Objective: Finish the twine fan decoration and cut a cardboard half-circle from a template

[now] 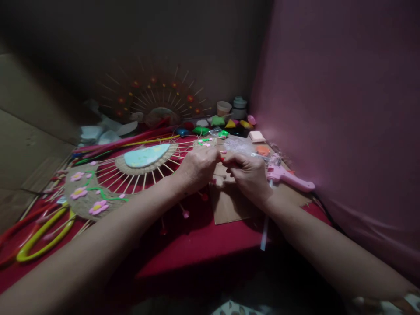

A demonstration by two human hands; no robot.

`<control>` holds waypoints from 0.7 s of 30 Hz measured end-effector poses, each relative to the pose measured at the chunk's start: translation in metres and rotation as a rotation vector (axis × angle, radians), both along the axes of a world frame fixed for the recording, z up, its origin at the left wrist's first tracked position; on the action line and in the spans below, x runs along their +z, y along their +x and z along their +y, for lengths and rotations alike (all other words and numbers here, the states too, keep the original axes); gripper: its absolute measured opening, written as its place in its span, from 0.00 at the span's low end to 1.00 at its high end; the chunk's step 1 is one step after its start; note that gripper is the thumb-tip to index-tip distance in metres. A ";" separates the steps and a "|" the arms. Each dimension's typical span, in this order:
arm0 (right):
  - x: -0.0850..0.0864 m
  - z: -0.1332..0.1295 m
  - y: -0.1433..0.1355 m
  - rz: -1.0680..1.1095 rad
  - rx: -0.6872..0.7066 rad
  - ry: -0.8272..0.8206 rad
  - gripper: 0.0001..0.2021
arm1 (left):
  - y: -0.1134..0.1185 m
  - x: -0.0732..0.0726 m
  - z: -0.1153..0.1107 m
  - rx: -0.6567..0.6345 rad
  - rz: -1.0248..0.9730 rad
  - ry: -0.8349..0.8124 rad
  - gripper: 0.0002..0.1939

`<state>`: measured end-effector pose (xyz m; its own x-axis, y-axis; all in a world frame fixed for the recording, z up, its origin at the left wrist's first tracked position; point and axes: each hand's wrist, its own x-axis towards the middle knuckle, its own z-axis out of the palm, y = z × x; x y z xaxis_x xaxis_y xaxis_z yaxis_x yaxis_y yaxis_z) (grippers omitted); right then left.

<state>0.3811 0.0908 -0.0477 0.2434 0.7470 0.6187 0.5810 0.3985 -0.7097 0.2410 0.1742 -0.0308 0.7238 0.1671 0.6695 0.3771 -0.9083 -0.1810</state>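
My left hand (201,168) is closed over the right end of a fan-shaped craft (144,165) made of sticks and woven bands, with pink clay flowers and a pale blue half disc. Close beside it, my right hand (251,177) is closed in a pinch. A small red piece (222,159) shows between the fingertips of both hands; which hand grips it is hard to tell. Below the hands lies a piece of cardboard (229,210).
A pink glue gun (290,177) rests right of my right hand. Yellow-handled scissors (46,240) lie at the left. Behind are colored clay packets (217,121), a cup (223,108), a jar (239,107) and another stick fan (157,98). Red cloth (197,245) covers the table.
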 end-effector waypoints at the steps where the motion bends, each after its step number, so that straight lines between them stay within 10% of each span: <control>1: 0.001 0.000 0.001 -0.017 0.000 0.023 0.13 | 0.000 0.001 -0.001 -0.009 0.004 -0.011 0.08; 21: 0.008 0.002 0.002 0.001 -0.075 -0.141 0.09 | -0.001 -0.007 -0.004 -0.115 0.126 -0.134 0.06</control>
<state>0.3826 0.0923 -0.0396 0.3021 0.8061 0.5088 0.6045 0.2507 -0.7561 0.2402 0.1703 -0.0375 0.8197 0.1602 0.5500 0.2521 -0.9630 -0.0951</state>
